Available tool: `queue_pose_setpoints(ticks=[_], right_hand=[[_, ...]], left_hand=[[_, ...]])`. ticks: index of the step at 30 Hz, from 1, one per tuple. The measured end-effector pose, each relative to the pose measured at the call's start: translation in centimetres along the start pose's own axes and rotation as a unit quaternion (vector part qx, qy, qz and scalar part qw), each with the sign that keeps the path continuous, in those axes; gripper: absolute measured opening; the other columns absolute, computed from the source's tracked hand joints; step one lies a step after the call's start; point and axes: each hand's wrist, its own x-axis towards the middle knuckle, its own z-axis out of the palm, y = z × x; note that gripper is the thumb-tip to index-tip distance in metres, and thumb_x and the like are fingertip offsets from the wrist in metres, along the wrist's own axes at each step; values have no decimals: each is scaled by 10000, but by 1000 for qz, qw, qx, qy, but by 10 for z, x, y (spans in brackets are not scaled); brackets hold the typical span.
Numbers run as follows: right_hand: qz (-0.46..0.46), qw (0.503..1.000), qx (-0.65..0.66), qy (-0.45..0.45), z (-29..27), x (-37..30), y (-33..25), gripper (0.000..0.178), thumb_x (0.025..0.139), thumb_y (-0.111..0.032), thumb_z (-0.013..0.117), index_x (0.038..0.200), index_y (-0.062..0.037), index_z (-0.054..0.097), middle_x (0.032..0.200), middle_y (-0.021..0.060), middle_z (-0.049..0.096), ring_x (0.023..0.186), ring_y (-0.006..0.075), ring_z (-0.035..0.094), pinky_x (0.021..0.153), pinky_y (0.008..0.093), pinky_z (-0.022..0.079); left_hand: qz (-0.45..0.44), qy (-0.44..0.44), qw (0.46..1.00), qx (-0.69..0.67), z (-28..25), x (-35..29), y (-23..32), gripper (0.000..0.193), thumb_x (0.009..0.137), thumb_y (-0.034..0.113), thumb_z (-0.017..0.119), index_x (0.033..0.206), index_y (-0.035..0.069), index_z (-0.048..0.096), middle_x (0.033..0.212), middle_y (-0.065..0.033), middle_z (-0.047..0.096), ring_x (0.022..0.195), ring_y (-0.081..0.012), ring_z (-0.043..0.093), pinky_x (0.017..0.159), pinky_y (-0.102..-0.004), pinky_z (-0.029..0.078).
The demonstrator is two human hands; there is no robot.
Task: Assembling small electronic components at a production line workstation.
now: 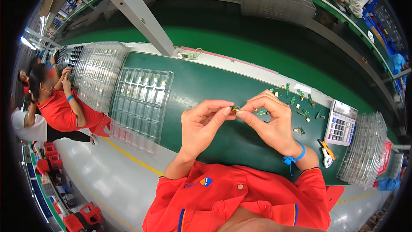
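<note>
Between my fingertips, over the green table [189, 86], is a small circuit board [234, 109] with dark and yellowish parts; my fingers cover most of it. My left hand [199, 124] pinches it from the left. From the right, my right hand [274, 122], with a blue band on the wrist, pinches it between thumb and forefinger. Several small green circuit boards [293, 101] with wires and pale parts lie scattered beyond and beside my right hand. To the left of my hands, a clear plastic tray [148, 114] has small yellow-and-white pieces in its far cells.
A stack of clear trays [101, 77] stands far left, another stack [364, 150] at the right. Beside the right stack lie a calculator [341, 122], an orange-handled tool [326, 148] and a white tool [327, 159]. A metal post [133, 13] rises behind the table. A co-worker [64, 99] stands at left.
</note>
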Motion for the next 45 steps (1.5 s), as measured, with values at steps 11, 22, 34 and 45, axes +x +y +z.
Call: queue_pose_setpoints(ticks=[11,22,34,45], right_hand=[[68,991,114,-18,1,0,4,112,758,-36,749,840,-12,677,803,62,631,772,129,545,709,265,438],[-41,999,-6,26,0,2,-3,239,679,-34,794,884,-16,672,821,78,653,735,192,604,881,407,505],[-238,961,-126,66,1,1,7,295,645,-26,795,922,-16,696,835,77,645,748,210,608,907,496,506],[-259,956,-129,54,1,2,6,298,644,-29,793,925,-19,697,833,74,642,744,202,603,914,500,509]], left_hand=[[45,-14,999,25,1,-4,0,178,837,-53,640,1014,-65,626,962,-147,674,897,-200,670,787,-279,557],[51,15,993,-109,9,0,-16,127,853,-30,636,969,-46,588,916,-129,659,831,-164,658,742,-268,544],[86,37,994,-61,11,-4,-14,126,847,-46,637,962,-38,585,899,-125,657,796,-137,640,694,-238,530],[123,-17,988,-90,9,-4,-15,112,850,-107,582,920,-32,539,923,-169,632,860,-213,652,734,-317,572]])
